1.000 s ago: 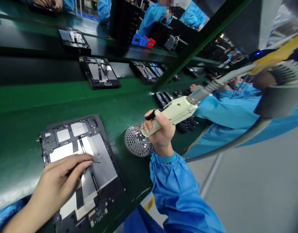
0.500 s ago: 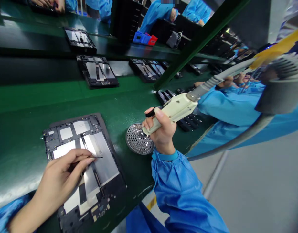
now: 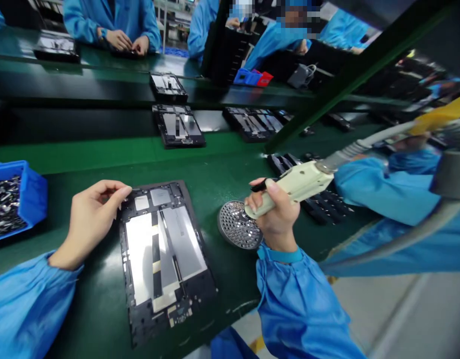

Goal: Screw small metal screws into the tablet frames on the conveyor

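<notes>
My left hand [image 3: 93,212] is at the upper left corner of an opened tablet [image 3: 190,239], with thumb and fingertips pinched together. Whatever lies between those fingertips is hidden. The tablet lies flat, its inside up, showing silver panels, dark flex strips and a small circuit board at the near end. In my right hand [image 3: 277,214] is a cream-coloured electric screwdriver [image 3: 307,184], tilted, with a black lever under the index finger. Its front end is over a round metal screw tray [image 3: 237,232] full of small holes, right of the tablet. The bit's tip cannot be made out.
A blue bin [image 3: 33,199] of small metal parts stands at left. Other opened tablets [image 3: 179,125] lie along the line behind. A green post [image 3: 327,85] slants across the right side. Co-workers in blue sleeves [image 3: 379,187] sit at right and across the bench.
My left hand has moved from the tablet's middle, where it pinched a thin dark piece, to its upper left corner. The view has swung left, bringing in the blue bin. The screwdriver stays at the tray.
</notes>
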